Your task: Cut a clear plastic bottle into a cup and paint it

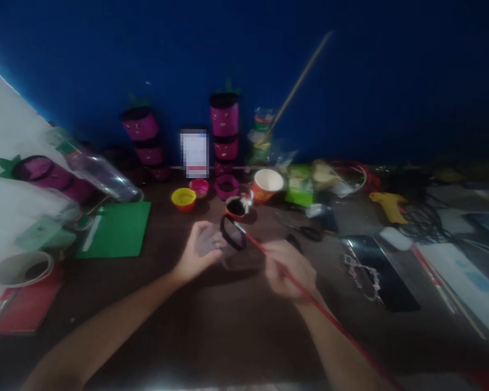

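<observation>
My left hand (198, 252) is wrapped round a clear plastic cup (215, 243) lying on its side, its black-painted rim (233, 233) facing right. In my right hand (291, 270) is a long red paintbrush (330, 315), its tip touching the black rim. Just behind the rim stands a small pot of black paint (236, 206). A yellow pot (183, 199), a pink pot (199, 188) and a purple ring (227, 186) sit near it, with an orange and white paper cup (268, 185) to the right.
Purple segmented figures (225, 122) stand along the blue wall. Green sheet (118, 231), bottle (101, 171) and white cup (23, 269) are at left. Scissors (309, 233), a dark phone (385, 274), bracelets (364, 277), brushes (440, 282) and a yellow glue gun (389, 206) lie at right.
</observation>
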`<control>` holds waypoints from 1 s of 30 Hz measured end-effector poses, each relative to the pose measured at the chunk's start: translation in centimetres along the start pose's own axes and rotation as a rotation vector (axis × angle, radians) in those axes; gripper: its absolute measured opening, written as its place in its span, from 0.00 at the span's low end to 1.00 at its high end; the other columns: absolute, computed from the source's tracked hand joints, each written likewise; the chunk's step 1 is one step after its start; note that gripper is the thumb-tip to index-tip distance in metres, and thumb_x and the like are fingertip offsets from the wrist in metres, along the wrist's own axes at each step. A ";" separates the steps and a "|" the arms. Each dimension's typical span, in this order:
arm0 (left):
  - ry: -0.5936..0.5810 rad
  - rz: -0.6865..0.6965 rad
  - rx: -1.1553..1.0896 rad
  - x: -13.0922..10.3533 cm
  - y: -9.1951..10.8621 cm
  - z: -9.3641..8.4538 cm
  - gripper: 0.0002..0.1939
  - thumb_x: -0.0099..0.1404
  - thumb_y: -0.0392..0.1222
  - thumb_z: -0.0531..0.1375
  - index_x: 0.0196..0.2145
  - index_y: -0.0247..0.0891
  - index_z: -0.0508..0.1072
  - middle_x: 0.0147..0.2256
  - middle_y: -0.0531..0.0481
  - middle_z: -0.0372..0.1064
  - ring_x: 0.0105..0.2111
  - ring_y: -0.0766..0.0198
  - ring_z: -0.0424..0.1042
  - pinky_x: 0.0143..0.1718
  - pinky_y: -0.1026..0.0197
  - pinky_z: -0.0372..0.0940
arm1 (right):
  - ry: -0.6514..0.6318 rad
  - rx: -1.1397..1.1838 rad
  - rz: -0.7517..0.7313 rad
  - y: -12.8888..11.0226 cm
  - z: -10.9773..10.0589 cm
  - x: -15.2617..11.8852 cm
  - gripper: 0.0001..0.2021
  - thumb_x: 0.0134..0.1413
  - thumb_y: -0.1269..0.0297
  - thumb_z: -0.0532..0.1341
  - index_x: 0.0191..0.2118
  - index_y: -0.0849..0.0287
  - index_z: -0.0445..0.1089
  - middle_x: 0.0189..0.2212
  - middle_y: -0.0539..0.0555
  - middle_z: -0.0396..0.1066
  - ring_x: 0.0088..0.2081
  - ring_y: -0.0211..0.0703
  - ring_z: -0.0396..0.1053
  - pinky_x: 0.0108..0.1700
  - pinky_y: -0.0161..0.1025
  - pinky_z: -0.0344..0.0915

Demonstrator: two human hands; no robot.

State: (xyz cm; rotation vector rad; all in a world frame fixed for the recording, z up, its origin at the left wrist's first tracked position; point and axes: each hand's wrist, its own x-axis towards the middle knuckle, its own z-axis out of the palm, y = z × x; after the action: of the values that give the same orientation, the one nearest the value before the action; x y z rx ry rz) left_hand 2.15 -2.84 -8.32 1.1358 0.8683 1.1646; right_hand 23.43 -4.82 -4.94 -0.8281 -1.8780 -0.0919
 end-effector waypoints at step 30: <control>0.130 0.096 0.174 0.1 0.3 -0.3 0.31 0.47 0.48 0.68 0.46 0.42 0.58 0.44 0.47 0.61 0.44 0.56 0.67 0.46 0.54 0.63 | 0.020 -0.016 0.039 -0.5 -0.4 0.2 0.09 0.48 0.77 0.58 0.35 0.58 0.66 0.30 0.55 0.74 0.31 0.42 0.73 0.33 0.38 0.72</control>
State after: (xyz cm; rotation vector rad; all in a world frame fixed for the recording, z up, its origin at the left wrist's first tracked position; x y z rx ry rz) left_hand 1.82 -2.65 -8.07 1.2652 1.0408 1.2716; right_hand 23.45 -5.25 -4.48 -0.8714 -1.8432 -0.0902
